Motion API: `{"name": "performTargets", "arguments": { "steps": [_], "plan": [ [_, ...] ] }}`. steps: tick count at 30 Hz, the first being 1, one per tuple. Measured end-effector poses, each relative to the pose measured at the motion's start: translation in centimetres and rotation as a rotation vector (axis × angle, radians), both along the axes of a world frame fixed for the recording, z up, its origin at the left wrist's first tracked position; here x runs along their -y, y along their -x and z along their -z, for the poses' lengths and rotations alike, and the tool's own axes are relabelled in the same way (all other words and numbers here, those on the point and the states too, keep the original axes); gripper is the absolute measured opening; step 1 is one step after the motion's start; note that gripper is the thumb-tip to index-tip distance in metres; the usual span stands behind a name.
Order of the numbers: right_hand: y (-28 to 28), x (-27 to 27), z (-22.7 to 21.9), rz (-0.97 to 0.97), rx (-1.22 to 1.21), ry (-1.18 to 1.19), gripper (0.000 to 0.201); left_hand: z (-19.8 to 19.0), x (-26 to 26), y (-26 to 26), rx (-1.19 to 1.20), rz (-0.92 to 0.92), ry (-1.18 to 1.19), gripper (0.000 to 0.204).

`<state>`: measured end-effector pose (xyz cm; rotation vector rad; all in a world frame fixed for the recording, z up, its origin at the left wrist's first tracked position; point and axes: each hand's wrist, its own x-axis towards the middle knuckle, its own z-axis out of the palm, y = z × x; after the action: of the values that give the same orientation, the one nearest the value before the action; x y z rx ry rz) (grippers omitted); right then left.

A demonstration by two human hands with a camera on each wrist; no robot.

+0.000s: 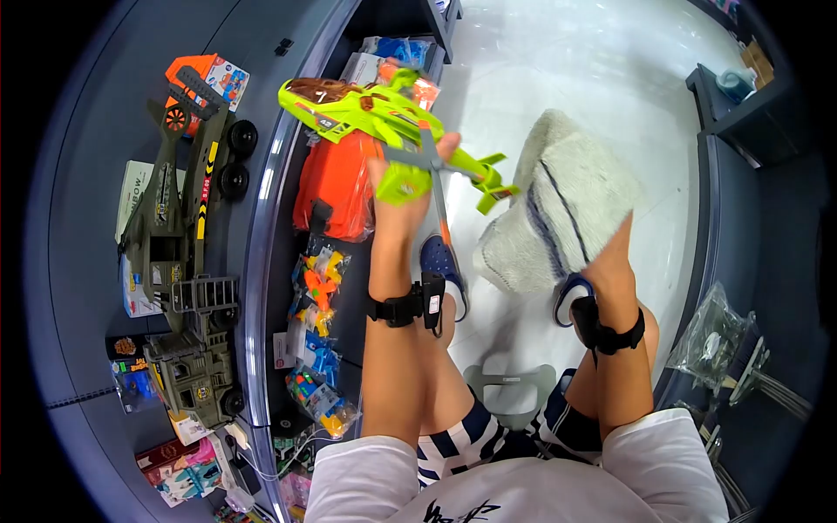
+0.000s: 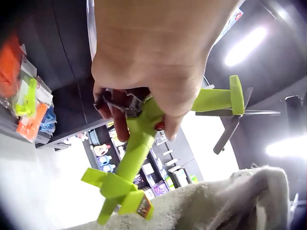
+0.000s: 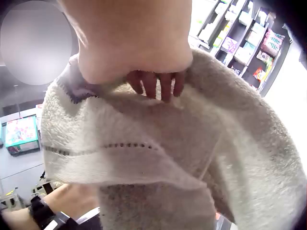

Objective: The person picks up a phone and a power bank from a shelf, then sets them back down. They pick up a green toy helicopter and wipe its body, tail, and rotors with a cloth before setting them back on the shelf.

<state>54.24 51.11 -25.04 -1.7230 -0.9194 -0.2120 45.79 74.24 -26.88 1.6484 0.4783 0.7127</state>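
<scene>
My left hand (image 1: 403, 196) grips a lime-green toy helicopter (image 1: 336, 115) by its body, holding it up over the shelf edge and the aisle. Its brown canopy points left in the head view, and grey rotor blades with orange tips spread beside the hand. In the left wrist view the thumb and fingers close around the body, with the tail boom (image 2: 136, 155) sticking out below. A worn greyish-white towel (image 1: 558, 213) with dark stripes hangs bunched from my right hand (image 1: 615, 253). Curled fingers (image 3: 165, 88) press into its folds; the towel hides part of that hand.
On the dark shelf (image 1: 266, 200) at left stand a green toy military truck (image 1: 192, 375) and a toy vehicle with a helicopter on it. Below lie an orange case (image 1: 336, 187) and several bagged toys (image 1: 318, 288). Another shelf unit (image 1: 767, 200) borders the white floor (image 1: 497, 70) on the right.
</scene>
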Motion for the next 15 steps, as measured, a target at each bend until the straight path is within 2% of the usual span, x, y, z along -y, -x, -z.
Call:
{"name": "performTargets", "arguments": {
  "steps": [1,2,3,5,7,9,10,11,13,14,15],
  "plan": [
    [0.2,-0.5,-0.2,-0.038,-0.098,-0.009,0.038,-0.8,0.9,-0.1,-0.109,0.063,0.042,0.031],
    [0.4,-1.0,-0.5,-0.076,-0.195,-0.017,0.038,-1.6,1.7,0.0,-0.073,0.122,0.030,0.036],
    [0.6,-1.4,-0.7,-0.073,-0.195,-0.017,0.038,-1.9,2.2,0.2,-0.073,0.125,0.031,0.036],
    [0.9,-2.1,-1.2,-0.198,-0.074,0.033,0.032,-2.0,3.0,0.2,0.048,0.314,-0.212,0.038],
    [1.6,-2.2,-0.5,-0.194,-0.123,0.082,0.028,-1.2,3.6,-1.6,0.218,0.482,-0.118,0.072],
    [1.7,-2.0,-0.6,-0.294,-0.491,0.299,0.039,-1.8,5.0,-0.8,0.198,0.456,0.125,0.072],
    [1.4,-1.9,0.3,-0.294,-0.402,0.325,0.043,-1.6,4.9,-1.3,0.238,0.478,0.022,0.074],
    [1.5,-2.1,0.6,-0.295,-0.403,0.325,0.043,-2.2,4.2,-1.0,0.163,0.515,0.030,0.066],
    [1.8,-2.6,0.3,-0.249,-0.296,0.079,0.034,-2.0,3.1,-0.6,-0.005,0.600,0.044,0.054],
    [1.6,-2.6,0.2,-0.250,-0.294,0.076,0.034,-1.7,3.3,-0.3,-0.004,0.599,0.040,0.054],
    [1.5,-2.6,0.0,-0.291,-0.402,0.055,0.033,-2.1,4.1,0.1,-0.053,0.514,0.109,0.049]
  ]
}}
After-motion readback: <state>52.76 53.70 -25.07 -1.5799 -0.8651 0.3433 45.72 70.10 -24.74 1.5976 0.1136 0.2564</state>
